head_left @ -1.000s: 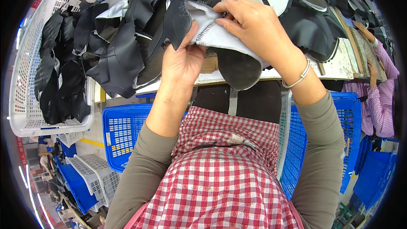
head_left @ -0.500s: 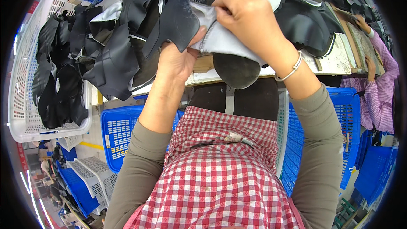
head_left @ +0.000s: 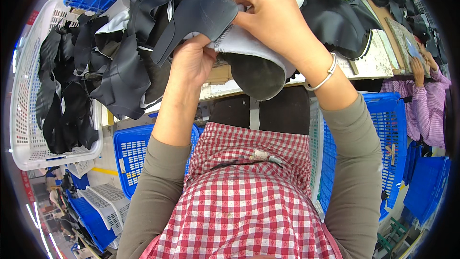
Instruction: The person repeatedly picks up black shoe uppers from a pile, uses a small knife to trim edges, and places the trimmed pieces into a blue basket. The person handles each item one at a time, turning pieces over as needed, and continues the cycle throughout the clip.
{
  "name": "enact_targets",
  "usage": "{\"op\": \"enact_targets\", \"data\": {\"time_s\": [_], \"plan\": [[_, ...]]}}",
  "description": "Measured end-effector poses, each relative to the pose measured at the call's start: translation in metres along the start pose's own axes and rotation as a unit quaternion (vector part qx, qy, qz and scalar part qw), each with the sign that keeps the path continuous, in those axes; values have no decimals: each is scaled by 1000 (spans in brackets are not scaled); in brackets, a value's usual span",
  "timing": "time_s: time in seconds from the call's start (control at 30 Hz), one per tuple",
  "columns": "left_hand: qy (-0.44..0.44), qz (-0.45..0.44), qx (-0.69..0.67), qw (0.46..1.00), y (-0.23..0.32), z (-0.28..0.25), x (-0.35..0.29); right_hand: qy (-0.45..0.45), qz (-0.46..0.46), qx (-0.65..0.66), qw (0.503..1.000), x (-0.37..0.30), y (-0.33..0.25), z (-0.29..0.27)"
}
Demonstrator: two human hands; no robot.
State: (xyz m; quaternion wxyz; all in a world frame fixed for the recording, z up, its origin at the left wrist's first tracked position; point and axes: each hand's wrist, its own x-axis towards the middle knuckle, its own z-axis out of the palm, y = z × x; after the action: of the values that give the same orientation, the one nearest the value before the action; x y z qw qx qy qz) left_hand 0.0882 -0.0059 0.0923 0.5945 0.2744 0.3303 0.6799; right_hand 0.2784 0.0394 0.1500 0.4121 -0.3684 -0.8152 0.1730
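Over the table's near edge I hold a black leather shoe upper [head_left: 203,7] with both hands. Its smooth outer face shows, and a stitched edge joins it to white fuzzy lining [head_left: 247,42]. My left hand [head_left: 194,60] is closed on its lower edge, thumb pressed near the seam. Farther right, my right hand [head_left: 273,24] pinches the upper's edge by the lining, fingertips partly hidden. Below the lining a rounded dark piece [head_left: 258,79] hangs over the table edge; whether it belongs to the same upper I cannot tell.
Black leather pieces [head_left: 122,79] lie heaped at left, partly in a white basket [head_left: 62,160]. More uppers [head_left: 340,24] cover the table to the right. Blue crates [head_left: 134,158] stand below. At far right a co-worker's hands [head_left: 419,67] work at a board.
The upper's black face has turned and spread over more of the lining. My left thumb has moved off the white lining to the black edge. The whole view has shifted slightly.
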Motion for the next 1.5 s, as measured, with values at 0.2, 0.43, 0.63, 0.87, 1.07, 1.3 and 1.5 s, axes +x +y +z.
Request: {"op": "enact_targets", "data": {"time_s": [0.2,0.43,0.63,0.87,1.07,1.3,1.5], "plan": [[17,29,53,998,-2,9,0,27,-77,-185,979,8,13,9],[44,47,126,990,-8,3,4,-21,-99,-169,980,28,38,7],[47,-29,43,998,3,10,3,9,-162,-1,987,42,34,17],[62,4,-5,998,-6,43,3,-74,-84,-5,994,37,27,1],[53,33,-3,998,-20,51,8,-9,79,176,981,9,23,-17],[34,60,-2,998,-29,40,19,72,-74,-86,991,-6,25,-16],[89,16,-23,996,-33,33,23,123,-65,-116,983,-5,28,6]]}}
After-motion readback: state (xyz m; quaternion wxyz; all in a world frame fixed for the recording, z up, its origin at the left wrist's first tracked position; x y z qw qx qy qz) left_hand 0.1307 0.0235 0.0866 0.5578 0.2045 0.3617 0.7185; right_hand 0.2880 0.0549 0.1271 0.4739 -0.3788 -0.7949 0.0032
